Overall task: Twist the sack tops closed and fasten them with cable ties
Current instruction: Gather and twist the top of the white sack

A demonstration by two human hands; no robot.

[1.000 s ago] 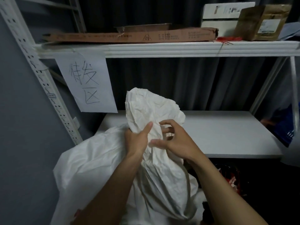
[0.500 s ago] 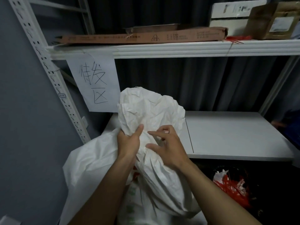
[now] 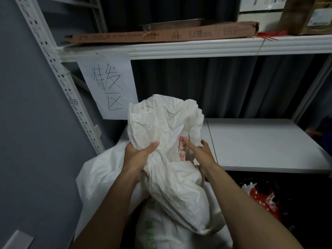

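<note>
While the neck is only loosely bunched, the step in hand reads as gathering and twisting; no cable tie on it that I can see.

Far left: grey wall, white slotted upright [image 3: 59, 81], and a handwritten paper sign [image 3: 107, 87] hanging off the upper shelf [image 3: 197, 48]. Near left, a bigger white sack [image 3: 104, 178] lies under the arms.

The left hand [image 3: 138, 159] is closed round the neck of the sack [image 3: 179, 194] from the left, thumb across the front, fingers wrapped behind. The sack sits centre, near, in front of the lower shelf [image 3: 269, 144] and on top of a green-printed sack [image 3: 152, 223].

The sack top [image 3: 161, 119] fans up above the grip, wide and crumpled, not closed. It is white woven fabric with stiff creases, and red print [image 3: 181, 148] shows in a fold.

The right hand [image 3: 201, 155] is on the right side of the neck, thumb and fingers curled into the folds and gripping fabric; the fingertips are partly hidden.

Next move, my guess: pull the loose folds in tight, wring the neck narrow, hold it one-handed and free the other hand for a tie.

Far right on the upper shelf are thin red strips [image 3: 267, 34], maybe ties, can't confirm. Near right is a dark bin of red-white scraps [image 3: 258, 196].
</note>
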